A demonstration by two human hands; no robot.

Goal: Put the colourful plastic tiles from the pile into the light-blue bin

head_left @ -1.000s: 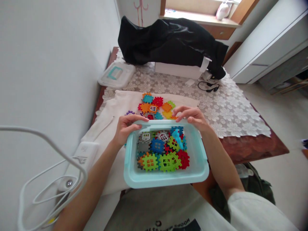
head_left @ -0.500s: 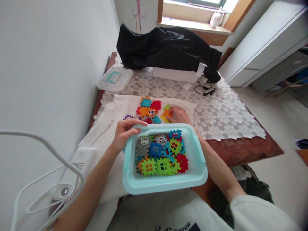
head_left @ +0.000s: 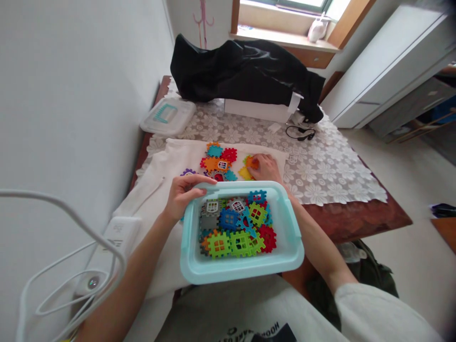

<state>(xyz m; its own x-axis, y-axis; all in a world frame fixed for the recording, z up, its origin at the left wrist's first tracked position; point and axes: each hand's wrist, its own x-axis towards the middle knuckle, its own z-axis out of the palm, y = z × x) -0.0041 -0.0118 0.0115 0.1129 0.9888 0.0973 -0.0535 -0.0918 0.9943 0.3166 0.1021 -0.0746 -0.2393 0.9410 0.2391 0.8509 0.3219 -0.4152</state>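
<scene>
My left hand (head_left: 182,195) is closed on the far left corner of a light teal plastic bin (head_left: 245,274), thumb over the rim. Inside the bin lie several toothed building blocks, among them green window pieces (head_left: 241,243), a blue one (head_left: 229,219) and a red one (head_left: 268,237). Beyond the bin, my right hand (head_left: 268,169) pinches an orange building block (head_left: 251,162) over the white cloth. A yellow block (head_left: 244,174) lies just left of those fingers. Another cluster of blocks, with an orange window piece (head_left: 214,164), rests on the cloth nearby.
A clear lid with a teal handle (head_left: 166,114) lies at the back left. Black sheeting (head_left: 245,71) covers a white box (head_left: 254,110). Black earphones (head_left: 304,134) sit on the lace tablecloth (head_left: 320,166). White cables (head_left: 71,209) hang by a power strip (head_left: 117,235) at left.
My right hand has shifted slightly at the orange block, which now sits a little higher and apart from the yellow one. My left hand keeps its hold on the bin.
</scene>
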